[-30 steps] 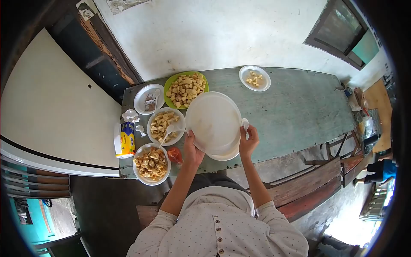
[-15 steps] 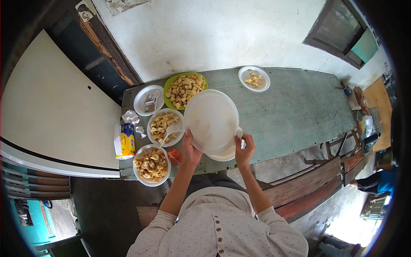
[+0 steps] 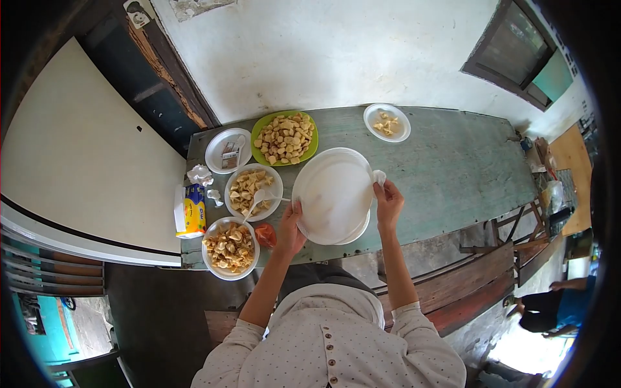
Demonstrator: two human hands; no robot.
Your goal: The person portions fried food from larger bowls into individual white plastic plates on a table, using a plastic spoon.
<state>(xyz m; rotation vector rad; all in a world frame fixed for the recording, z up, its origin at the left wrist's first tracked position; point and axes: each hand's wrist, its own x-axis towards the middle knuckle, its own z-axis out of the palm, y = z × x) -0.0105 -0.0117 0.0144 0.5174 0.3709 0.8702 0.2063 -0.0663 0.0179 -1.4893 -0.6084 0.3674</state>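
My left hand (image 3: 291, 231) grips the left rim of a white foam plate (image 3: 331, 194), thumb on top. Under it, the edge of another white plate (image 3: 359, 237) shows at the lower right. My right hand (image 3: 389, 204) pinches a crumpled white tissue (image 3: 379, 176) just off the plate's right edge. Left of the plate, a white bowl (image 3: 279, 182) of pale folded pieces holds white plastic spoons (image 3: 262, 194). Nearer me stands a white bowl (image 3: 210, 265) of sauce-coated pieces, beside a small red packet (image 3: 265, 235).
A green plate (image 3: 313, 143) heaped with pale chunks stands behind. Farther left are a white plate (image 3: 212, 158) with a small packet, crumpled tissues (image 3: 200, 175) and a tissue pack (image 3: 192, 212). A plate (image 3: 406, 127) with few pieces is by the wall. Another person (image 3: 569, 304) is at far right.
The held plate has moved a little right and toward me. My right hand has shifted right and up with the tissue, away from the rim. The person at far right has moved into fuller view.
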